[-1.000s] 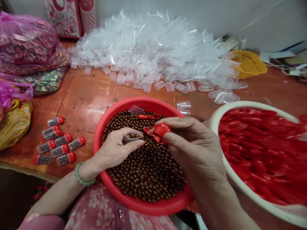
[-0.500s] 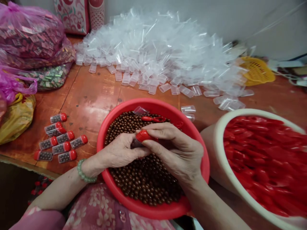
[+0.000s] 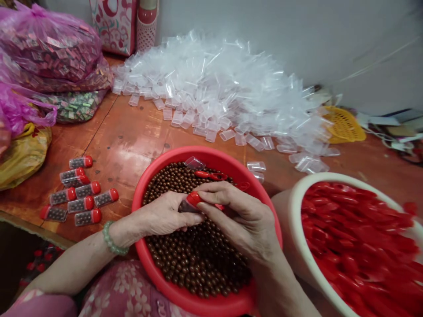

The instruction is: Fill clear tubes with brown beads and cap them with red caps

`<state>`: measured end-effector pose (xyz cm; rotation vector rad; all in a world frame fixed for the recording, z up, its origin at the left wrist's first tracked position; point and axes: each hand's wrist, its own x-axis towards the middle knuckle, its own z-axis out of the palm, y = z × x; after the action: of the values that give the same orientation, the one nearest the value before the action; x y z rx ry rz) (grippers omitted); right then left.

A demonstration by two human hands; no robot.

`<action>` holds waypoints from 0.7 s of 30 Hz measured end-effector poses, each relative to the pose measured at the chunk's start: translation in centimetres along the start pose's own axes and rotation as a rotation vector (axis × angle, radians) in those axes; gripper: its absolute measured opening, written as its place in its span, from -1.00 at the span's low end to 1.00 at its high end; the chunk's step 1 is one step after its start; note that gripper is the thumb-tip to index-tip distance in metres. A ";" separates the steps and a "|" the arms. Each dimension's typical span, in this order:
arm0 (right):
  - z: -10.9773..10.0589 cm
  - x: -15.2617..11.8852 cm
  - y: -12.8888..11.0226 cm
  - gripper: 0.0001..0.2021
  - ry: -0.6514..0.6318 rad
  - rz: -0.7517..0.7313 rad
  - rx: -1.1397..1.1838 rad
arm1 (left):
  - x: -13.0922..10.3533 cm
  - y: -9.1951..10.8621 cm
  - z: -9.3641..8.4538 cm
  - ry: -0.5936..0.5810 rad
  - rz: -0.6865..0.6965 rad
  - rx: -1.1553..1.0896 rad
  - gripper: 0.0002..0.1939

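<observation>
Over a red basin (image 3: 142, 185) of small brown balls (image 3: 198, 264), my two hands meet. My left hand (image 3: 165, 213) is closed around a clear plastic tube (image 3: 187, 206) with dark content showing through its wall. My right hand (image 3: 238, 211) pinches a red cap (image 3: 193, 198) at the tube's right end; more red plastic shows under those fingers. Among the balls lie a red plastic piece (image 3: 211, 175) and an empty clear tube (image 3: 194, 163). Filled tubes with red caps (image 3: 81, 204) rest on the table to the left.
A white bucket (image 3: 295, 207) heaped with red plastic pieces (image 3: 350, 237) stands at the right. Behind the basin spreads a pile of clear tubes (image 3: 211, 88). Pink bags (image 3: 56, 48) of small packets sit at the back left, and a yellow basket (image 3: 345, 125) at the back right.
The camera view has shifted slightly, so the scene sits lower. Between my hands the tube now shows more beside the red cap; both hands keep their hold.
</observation>
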<state>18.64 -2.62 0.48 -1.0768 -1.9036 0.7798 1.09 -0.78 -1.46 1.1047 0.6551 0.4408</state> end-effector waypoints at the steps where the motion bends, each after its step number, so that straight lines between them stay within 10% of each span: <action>1: -0.1 -0.1 0.0 -0.85 -0.025 -0.013 -0.012 | 0.0 -0.1 -0.1 -0.003 -0.003 -0.013 -0.75; 7: 1.0 -0.8 -0.3 -0.26 -0.082 -0.135 -0.423 | 0.1 -0.4 -0.1 0.050 0.019 -0.261 -0.63; 21: 2.9 -0.3 -0.2 -0.38 0.093 -0.326 -0.664 | 0.2 -0.1 0.4 -0.010 -0.074 -0.507 -0.53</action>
<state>16.16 -3.30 -0.85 -1.1042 -2.2382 -0.1044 1.46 -0.96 -1.47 0.6003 0.5331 0.5026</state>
